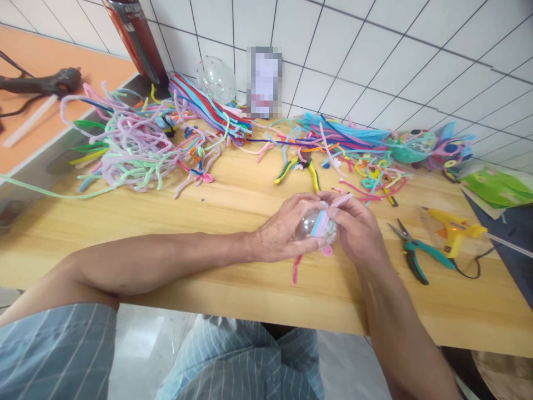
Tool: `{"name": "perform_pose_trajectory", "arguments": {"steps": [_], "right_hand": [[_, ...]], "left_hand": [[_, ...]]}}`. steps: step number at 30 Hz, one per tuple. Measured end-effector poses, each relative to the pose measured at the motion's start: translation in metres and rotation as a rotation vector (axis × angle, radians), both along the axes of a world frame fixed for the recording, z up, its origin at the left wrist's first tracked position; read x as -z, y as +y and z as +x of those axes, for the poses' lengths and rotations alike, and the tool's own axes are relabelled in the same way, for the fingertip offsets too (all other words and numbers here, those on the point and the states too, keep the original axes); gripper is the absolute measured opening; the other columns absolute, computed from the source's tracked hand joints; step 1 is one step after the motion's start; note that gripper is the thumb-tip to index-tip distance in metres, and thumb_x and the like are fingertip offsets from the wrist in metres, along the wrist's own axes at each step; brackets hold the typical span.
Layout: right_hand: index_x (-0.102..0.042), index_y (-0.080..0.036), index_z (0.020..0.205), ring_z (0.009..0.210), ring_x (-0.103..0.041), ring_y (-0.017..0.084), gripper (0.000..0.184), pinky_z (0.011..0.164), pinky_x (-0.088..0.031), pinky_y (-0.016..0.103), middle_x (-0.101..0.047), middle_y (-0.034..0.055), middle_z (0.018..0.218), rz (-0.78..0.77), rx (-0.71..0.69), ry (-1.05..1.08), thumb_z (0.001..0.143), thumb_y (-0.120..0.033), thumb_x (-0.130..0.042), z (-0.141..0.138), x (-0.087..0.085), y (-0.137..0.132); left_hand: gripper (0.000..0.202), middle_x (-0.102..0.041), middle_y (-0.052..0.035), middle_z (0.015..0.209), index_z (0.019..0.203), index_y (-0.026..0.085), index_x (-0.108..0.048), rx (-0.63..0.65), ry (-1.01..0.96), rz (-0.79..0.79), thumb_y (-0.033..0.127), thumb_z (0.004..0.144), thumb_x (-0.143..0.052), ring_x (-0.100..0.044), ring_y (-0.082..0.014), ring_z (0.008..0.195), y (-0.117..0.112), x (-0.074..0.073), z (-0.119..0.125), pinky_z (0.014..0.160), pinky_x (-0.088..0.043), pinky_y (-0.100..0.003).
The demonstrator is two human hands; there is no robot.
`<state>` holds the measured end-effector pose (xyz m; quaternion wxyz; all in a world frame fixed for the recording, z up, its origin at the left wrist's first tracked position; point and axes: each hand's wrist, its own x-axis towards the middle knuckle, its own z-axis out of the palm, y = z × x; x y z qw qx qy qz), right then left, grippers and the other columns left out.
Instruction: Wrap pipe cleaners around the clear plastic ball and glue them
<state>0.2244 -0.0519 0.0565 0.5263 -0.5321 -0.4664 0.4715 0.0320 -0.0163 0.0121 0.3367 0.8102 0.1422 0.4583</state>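
Note:
A clear plastic ball (307, 224) is held just above the wooden table, with blue and lilac pipe cleaners lying across it. My left hand (278, 230) is closed around its left side, the thumb below and the fingers over the top. On the other side, my right hand (357, 226) pinches a lilac pipe cleaner (343, 200) whose end sticks up past the fingertips. A pink coil (327, 251) shows under the ball, and a short dark-pink pipe cleaner (296, 270) lies below my left hand. The fingers hide part of the ball.
Yellow-handled pliers (315, 176) lie beyond my hands. At right are green-handled pliers (428, 253) and a yellow glue gun (452, 228). Tangled pipe cleaners (129, 139) fill the back left. A phone (265, 83) and another clear ball (216, 79) stand against the tiled wall.

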Motion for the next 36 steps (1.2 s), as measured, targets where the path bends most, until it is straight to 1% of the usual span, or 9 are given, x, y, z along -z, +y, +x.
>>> {"name": "perform_pose_trajectory", "arguments": {"steps": [6, 12, 15, 19, 22, 26, 30, 33, 36], "right_hand": [[-0.074, -0.028, 0.084, 0.111, -0.075, 0.026, 0.008, 0.092, -0.059, 0.040, -0.082, 0.0021, 0.120, -0.008, -0.002, -0.004, 0.080, -0.031, -0.081, 0.001, -0.001, 0.001], [-0.071, -0.029, 0.080, 0.109, -0.075, 0.025, 0.014, 0.091, -0.059, 0.040, -0.083, 0.0013, 0.118, -0.046, -0.010, 0.025, 0.079, -0.032, -0.084, 0.000, -0.002, -0.001], [-0.072, -0.029, 0.081, 0.109, -0.075, 0.025, 0.013, 0.090, -0.059, 0.039, -0.082, 0.0011, 0.119, -0.024, -0.016, 0.023, 0.080, -0.033, -0.084, -0.001, -0.002, -0.001], [-0.072, -0.028, 0.084, 0.113, -0.074, 0.025, 0.013, 0.093, -0.059, 0.039, -0.082, 0.0022, 0.121, 0.000, -0.022, 0.005, 0.080, -0.033, -0.083, -0.001, -0.001, -0.001], [-0.071, -0.028, 0.085, 0.113, -0.075, 0.026, 0.015, 0.094, -0.059, 0.040, -0.082, 0.0026, 0.120, 0.011, -0.019, -0.005, 0.079, -0.034, -0.084, -0.001, 0.000, 0.000], [-0.069, -0.029, 0.083, 0.107, -0.075, 0.024, 0.016, 0.092, -0.059, 0.040, -0.082, 0.0020, 0.117, 0.025, -0.010, -0.013, 0.080, -0.034, -0.084, 0.000, 0.000, 0.000], [-0.074, -0.028, 0.087, 0.103, -0.075, 0.024, 0.013, 0.091, -0.059, 0.040, -0.082, 0.0027, 0.119, 0.036, -0.035, -0.027, 0.080, -0.032, -0.083, -0.001, 0.000, 0.000], [-0.074, -0.029, 0.088, 0.108, -0.074, 0.025, 0.012, 0.096, -0.058, 0.042, -0.081, 0.0021, 0.120, 0.049, -0.038, -0.051, 0.080, -0.032, -0.083, 0.000, 0.002, 0.000], [-0.073, -0.029, 0.085, 0.114, -0.073, 0.025, 0.011, 0.101, -0.056, 0.042, -0.081, 0.0011, 0.120, 0.048, -0.027, -0.056, 0.081, -0.032, -0.083, 0.002, 0.003, 0.000]], "left_hand": [[0.060, -0.057, -0.0169, 0.147, 0.146, 0.026, -0.046, 0.013, 0.019, -0.018, 0.044, 0.096, -0.075, -0.054, -0.0331, 0.146, 0.001, 0.000, 0.000, 0.121, -0.049, -0.059], [0.061, -0.057, -0.0178, 0.151, 0.149, 0.027, -0.046, 0.023, -0.014, 0.006, 0.042, 0.097, -0.075, -0.053, -0.0334, 0.149, 0.001, 0.000, 0.000, 0.122, -0.049, -0.059], [0.063, -0.056, -0.0185, 0.153, 0.150, 0.027, -0.044, 0.025, -0.019, 0.042, 0.040, 0.097, -0.075, -0.051, -0.0335, 0.151, 0.001, 0.001, 0.000, 0.123, -0.048, -0.059], [0.063, -0.054, -0.0178, 0.156, 0.151, 0.027, -0.044, 0.025, 0.006, 0.035, 0.041, 0.098, -0.073, -0.048, -0.0334, 0.155, 0.001, 0.002, -0.001, 0.125, -0.046, -0.060], [0.063, -0.054, -0.0182, 0.157, 0.151, 0.026, -0.044, 0.026, 0.014, -0.002, 0.044, 0.098, -0.073, -0.048, -0.0336, 0.155, 0.000, 0.000, -0.001, 0.126, -0.046, -0.060], [0.067, -0.052, -0.0183, 0.160, 0.154, 0.024, -0.041, 0.038, 0.016, -0.096, 0.046, 0.099, -0.071, -0.049, -0.0318, 0.153, -0.002, -0.010, -0.003, 0.128, -0.044, -0.057], [0.066, -0.058, -0.0161, 0.158, 0.154, 0.023, -0.045, 0.015, 0.062, -0.192, 0.048, 0.099, -0.071, -0.054, -0.0309, 0.147, -0.001, -0.019, -0.003, 0.127, -0.044, -0.054], [0.063, -0.061, -0.0139, 0.156, 0.154, 0.025, -0.047, 0.039, 0.110, -0.256, 0.046, 0.099, -0.070, -0.060, -0.0307, 0.141, 0.002, -0.021, -0.003, 0.122, -0.047, -0.053], [0.060, -0.061, -0.0134, 0.156, 0.152, 0.025, -0.050, 0.047, 0.120, -0.239, 0.044, 0.099, -0.070, -0.060, -0.0303, 0.141, 0.004, -0.018, -0.004, 0.122, -0.048, -0.052]]}}
